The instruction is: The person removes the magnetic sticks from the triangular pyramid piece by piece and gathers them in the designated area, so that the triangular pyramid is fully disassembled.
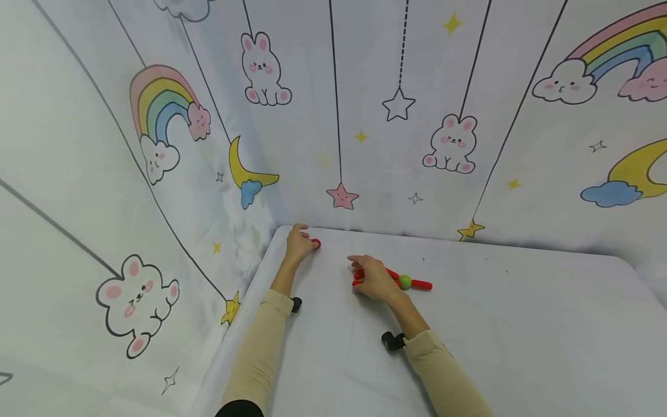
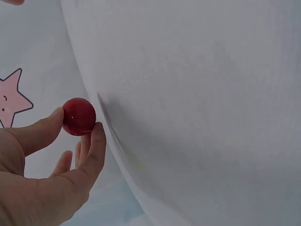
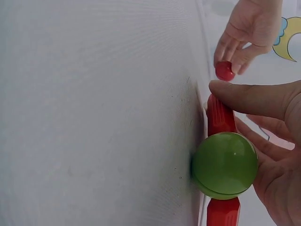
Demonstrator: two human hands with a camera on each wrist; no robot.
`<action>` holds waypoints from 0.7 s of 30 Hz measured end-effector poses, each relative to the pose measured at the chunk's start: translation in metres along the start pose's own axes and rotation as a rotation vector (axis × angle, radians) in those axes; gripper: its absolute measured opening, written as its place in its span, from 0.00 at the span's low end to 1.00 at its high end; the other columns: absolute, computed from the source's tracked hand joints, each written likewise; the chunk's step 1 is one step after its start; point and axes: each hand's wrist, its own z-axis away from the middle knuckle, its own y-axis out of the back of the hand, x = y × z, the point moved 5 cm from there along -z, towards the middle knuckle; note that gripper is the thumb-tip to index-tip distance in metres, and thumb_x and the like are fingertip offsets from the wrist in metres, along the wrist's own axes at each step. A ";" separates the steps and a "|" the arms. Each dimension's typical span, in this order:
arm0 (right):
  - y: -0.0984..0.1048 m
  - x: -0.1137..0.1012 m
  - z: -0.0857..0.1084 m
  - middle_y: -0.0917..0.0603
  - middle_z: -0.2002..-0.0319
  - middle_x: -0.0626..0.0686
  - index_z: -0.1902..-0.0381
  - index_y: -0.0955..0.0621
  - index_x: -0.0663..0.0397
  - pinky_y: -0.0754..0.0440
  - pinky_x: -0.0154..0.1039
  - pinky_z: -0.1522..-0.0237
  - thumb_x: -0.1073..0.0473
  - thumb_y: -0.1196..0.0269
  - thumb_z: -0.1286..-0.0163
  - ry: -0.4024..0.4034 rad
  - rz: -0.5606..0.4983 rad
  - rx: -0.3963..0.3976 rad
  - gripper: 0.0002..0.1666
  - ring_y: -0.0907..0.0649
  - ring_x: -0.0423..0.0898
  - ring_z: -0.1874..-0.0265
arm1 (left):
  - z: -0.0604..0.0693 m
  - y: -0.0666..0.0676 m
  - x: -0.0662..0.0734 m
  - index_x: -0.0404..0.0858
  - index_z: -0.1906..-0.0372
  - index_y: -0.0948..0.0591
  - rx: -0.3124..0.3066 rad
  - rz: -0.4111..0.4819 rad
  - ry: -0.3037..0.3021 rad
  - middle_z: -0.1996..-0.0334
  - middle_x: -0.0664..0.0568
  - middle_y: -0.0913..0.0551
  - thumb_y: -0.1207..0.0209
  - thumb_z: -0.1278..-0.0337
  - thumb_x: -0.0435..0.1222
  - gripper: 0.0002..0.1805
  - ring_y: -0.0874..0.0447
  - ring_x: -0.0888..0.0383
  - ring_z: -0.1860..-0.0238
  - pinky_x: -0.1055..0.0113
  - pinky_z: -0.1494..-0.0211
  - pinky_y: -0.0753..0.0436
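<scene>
On the white worktop (image 1: 521, 330), my right fingers (image 3: 263, 143) pinch a red stick (image 3: 221, 117) near its end, with a green ball (image 3: 225, 165) just to their right; held that off-centre, it might swivel. Farther left, my left fingers (image 2: 97, 146) pinch a smooth red ball (image 2: 79, 116); it could roll off if they slacken.

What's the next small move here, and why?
Probably bring the left hand toward the right hand: the left pinches a red ball, apart from the red rod the right holds, whose other end meets a green ball.
</scene>
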 end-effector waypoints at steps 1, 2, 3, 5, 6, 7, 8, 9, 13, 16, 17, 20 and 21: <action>0.000 0.000 0.000 0.17 0.42 0.58 0.27 0.26 0.58 0.16 0.47 0.43 0.69 0.20 0.45 0.000 -0.004 -0.001 0.47 0.17 0.49 0.46 | 0.000 0.000 -0.001 0.31 0.29 0.30 -0.003 -0.011 0.001 0.43 0.35 0.21 0.32 0.45 0.22 0.37 0.20 0.40 0.44 0.49 0.42 0.18; 0.000 0.000 0.000 0.18 0.41 0.58 0.27 0.26 0.57 0.16 0.48 0.43 0.69 0.20 0.45 0.000 -0.008 -0.002 0.48 0.17 0.49 0.45 | 0.000 -0.001 -0.001 0.32 0.29 0.30 -0.008 -0.019 0.001 0.43 0.35 0.21 0.31 0.46 0.22 0.37 0.20 0.39 0.44 0.49 0.42 0.18; 0.000 0.000 0.001 0.18 0.40 0.59 0.27 0.27 0.57 0.16 0.48 0.43 0.69 0.20 0.44 0.001 -0.013 -0.003 0.48 0.17 0.50 0.45 | 0.001 -0.001 -0.001 0.31 0.29 0.30 -0.013 -0.025 0.004 0.43 0.34 0.21 0.31 0.46 0.22 0.37 0.20 0.39 0.44 0.49 0.42 0.18; 0.000 0.000 0.001 0.19 0.38 0.59 0.26 0.27 0.56 0.16 0.48 0.42 0.69 0.20 0.44 0.002 -0.025 -0.002 0.48 0.17 0.50 0.44 | 0.002 -0.002 -0.002 0.31 0.29 0.29 -0.024 -0.038 0.006 0.43 0.34 0.20 0.31 0.45 0.22 0.37 0.20 0.38 0.43 0.49 0.42 0.18; 0.000 0.001 0.001 0.20 0.38 0.59 0.25 0.28 0.55 0.17 0.49 0.42 0.69 0.21 0.44 0.003 -0.028 -0.004 0.49 0.17 0.50 0.43 | 0.002 -0.002 -0.003 0.31 0.30 0.29 -0.028 -0.041 0.008 0.43 0.34 0.20 0.31 0.45 0.22 0.37 0.20 0.38 0.42 0.49 0.42 0.18; 0.000 0.001 0.001 0.20 0.37 0.59 0.25 0.28 0.55 0.17 0.48 0.41 0.69 0.21 0.44 0.007 -0.028 -0.006 0.49 0.17 0.50 0.42 | 0.002 -0.002 -0.003 0.31 0.30 0.29 -0.032 -0.045 0.009 0.43 0.33 0.20 0.32 0.45 0.22 0.36 0.20 0.38 0.42 0.49 0.42 0.17; 0.000 0.001 0.001 0.21 0.36 0.59 0.25 0.29 0.54 0.17 0.48 0.41 0.68 0.21 0.44 0.010 -0.029 -0.006 0.50 0.17 0.51 0.42 | 0.002 -0.003 -0.004 0.31 0.30 0.29 -0.036 -0.044 0.011 0.43 0.33 0.20 0.32 0.45 0.22 0.36 0.21 0.38 0.42 0.50 0.42 0.17; 0.000 0.001 0.001 0.22 0.35 0.59 0.24 0.29 0.54 0.17 0.48 0.41 0.68 0.21 0.44 0.010 -0.029 -0.005 0.50 0.17 0.51 0.41 | 0.002 -0.003 -0.004 0.30 0.30 0.29 -0.039 -0.046 0.012 0.43 0.33 0.20 0.32 0.45 0.22 0.36 0.21 0.37 0.42 0.50 0.42 0.17; 0.001 0.001 0.001 0.24 0.33 0.56 0.23 0.30 0.50 0.17 0.47 0.40 0.67 0.20 0.43 -0.005 -0.021 0.002 0.52 0.18 0.50 0.40 | 0.000 -0.005 -0.006 0.31 0.29 0.29 -0.057 -0.054 0.014 0.42 0.34 0.21 0.33 0.44 0.21 0.36 0.21 0.38 0.42 0.50 0.42 0.18; 0.005 0.000 0.002 0.25 0.32 0.54 0.24 0.29 0.49 0.16 0.47 0.41 0.66 0.20 0.43 -0.015 -0.029 0.019 0.51 0.17 0.50 0.40 | -0.001 -0.004 -0.006 0.31 0.30 0.29 -0.068 -0.053 0.009 0.42 0.33 0.21 0.34 0.44 0.21 0.35 0.21 0.38 0.43 0.50 0.42 0.18; 0.007 -0.001 0.002 0.25 0.32 0.55 0.24 0.29 0.49 0.16 0.47 0.42 0.66 0.20 0.43 -0.012 -0.037 0.029 0.51 0.17 0.50 0.41 | -0.001 -0.004 -0.005 0.31 0.30 0.29 -0.069 -0.052 0.006 0.42 0.33 0.21 0.34 0.44 0.21 0.35 0.20 0.38 0.43 0.50 0.42 0.18; 0.012 -0.002 0.003 0.25 0.33 0.58 0.25 0.28 0.52 0.15 0.48 0.44 0.68 0.21 0.44 0.005 -0.073 0.060 0.50 0.15 0.53 0.42 | 0.000 -0.002 -0.004 0.30 0.31 0.29 -0.069 -0.049 0.001 0.42 0.33 0.21 0.34 0.45 0.21 0.34 0.19 0.39 0.44 0.50 0.42 0.18; 0.014 -0.003 0.003 0.24 0.33 0.59 0.25 0.28 0.53 0.14 0.48 0.44 0.68 0.21 0.44 0.012 -0.086 0.069 0.49 0.15 0.54 0.42 | 0.000 -0.002 -0.004 0.30 0.31 0.29 -0.067 -0.052 -0.002 0.42 0.33 0.21 0.35 0.45 0.21 0.34 0.19 0.39 0.44 0.49 0.42 0.18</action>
